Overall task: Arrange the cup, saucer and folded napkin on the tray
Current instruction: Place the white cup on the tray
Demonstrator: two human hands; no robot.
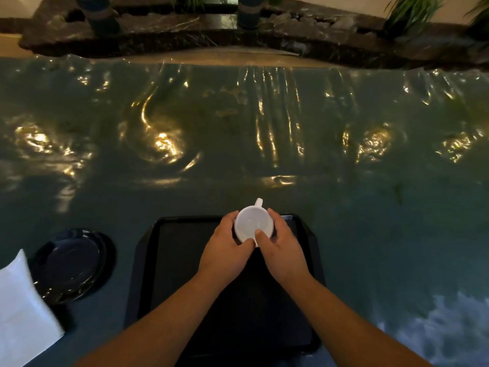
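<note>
a dim table lay under a wrinkled, glossy cover that caught warm lights, with a dark stone ledge and plants beyond. both hands cupped the white cup over the far edge of the black tray, left hand and right hand wrapped around its sides, handle pointing away. the dark saucer sat left of the tray, touching the white folded napkin. no writing showed.
</note>
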